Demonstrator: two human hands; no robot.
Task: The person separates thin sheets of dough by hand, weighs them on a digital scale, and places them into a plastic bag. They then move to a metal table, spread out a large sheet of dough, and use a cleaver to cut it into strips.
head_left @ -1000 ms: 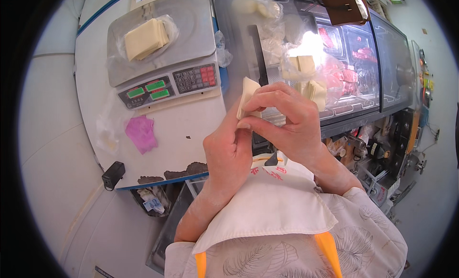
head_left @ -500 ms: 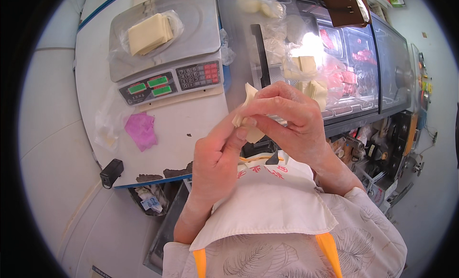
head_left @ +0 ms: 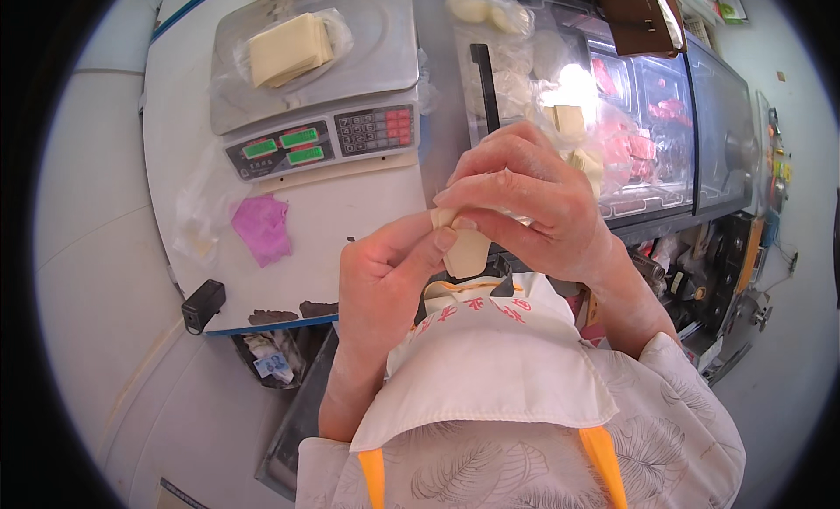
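Note:
Both my hands meet in front of my chest, pinching a few thin, pale dough wrappers (head_left: 468,251) between thumbs and fingers. The thumb and forefinger of my left hand (head_left: 378,286) close on the left edge of the wrappers. From above, my right hand (head_left: 538,198) curls over them, its thumb on the upper edge and its fingers hiding part of it. A stack of similar square wrappers (head_left: 287,51) lies in a thin plastic bag on the steel pan of the scale (head_left: 374,70).
A pink cloth (head_left: 262,229) and a small black box (head_left: 203,306) lie on the white counter (head_left: 315,251). At the right, a glass-topped display case (head_left: 717,115) holds pink meat; bagged dough items and more wrappers (head_left: 569,122) rest on it. A brown box (head_left: 643,19) stands beyond.
The wrapper corner that stuck up above my right fingers no longer shows, and more of the sheets hangs below my thumbs. My left hand sits slightly further left. The view has shifted a little.

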